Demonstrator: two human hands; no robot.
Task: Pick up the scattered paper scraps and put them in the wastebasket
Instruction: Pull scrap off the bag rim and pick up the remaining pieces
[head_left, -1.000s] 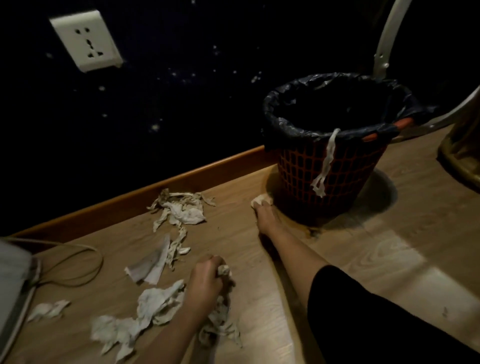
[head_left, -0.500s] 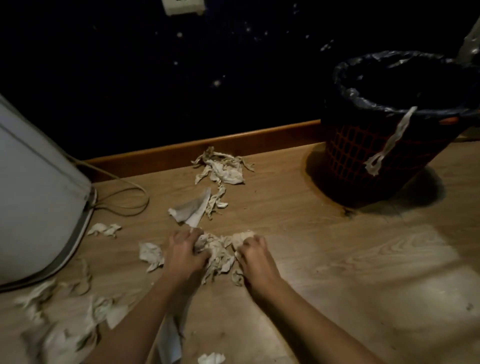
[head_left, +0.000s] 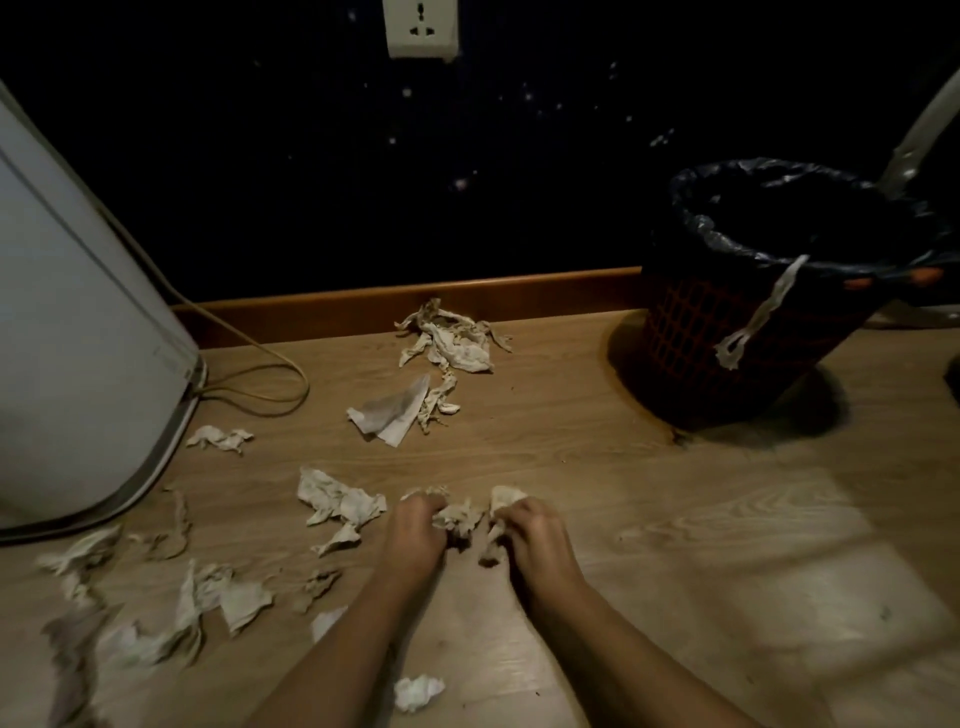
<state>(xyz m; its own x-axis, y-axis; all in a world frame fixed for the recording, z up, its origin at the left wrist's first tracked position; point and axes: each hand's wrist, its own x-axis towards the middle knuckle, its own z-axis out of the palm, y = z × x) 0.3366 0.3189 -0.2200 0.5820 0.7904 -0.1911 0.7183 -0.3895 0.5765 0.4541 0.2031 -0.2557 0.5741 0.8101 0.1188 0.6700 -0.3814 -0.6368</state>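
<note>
Both hands rest on the wooden floor at the centre, gathering a crumpled wad of paper scraps (head_left: 462, 517) between them. My left hand (head_left: 415, 535) clutches its left side and my right hand (head_left: 530, 535) clutches its right side. Several more scraps lie around: a pile by the skirting (head_left: 452, 343), a flat torn sheet (head_left: 389, 413), a piece left of my hands (head_left: 337, 501), a small one (head_left: 221, 439), a scatter at the lower left (head_left: 208, 603) and a white ball (head_left: 418, 691) between my forearms. The wastebasket (head_left: 753, 332), red mesh with a black liner, stands at the right.
A white appliance (head_left: 67, 338) fills the left side, with a cable (head_left: 260, 384) looping on the floor beside it. A wall socket (head_left: 421, 28) sits on the dark wall above the wooden skirting (head_left: 545, 293). A strip of paper (head_left: 758, 317) hangs from the basket's rim.
My right hand left the scrap near the basket and joined the left at one wad. Both hands have squeezed the wad tighter. The view has swung left, away from the basket.
</note>
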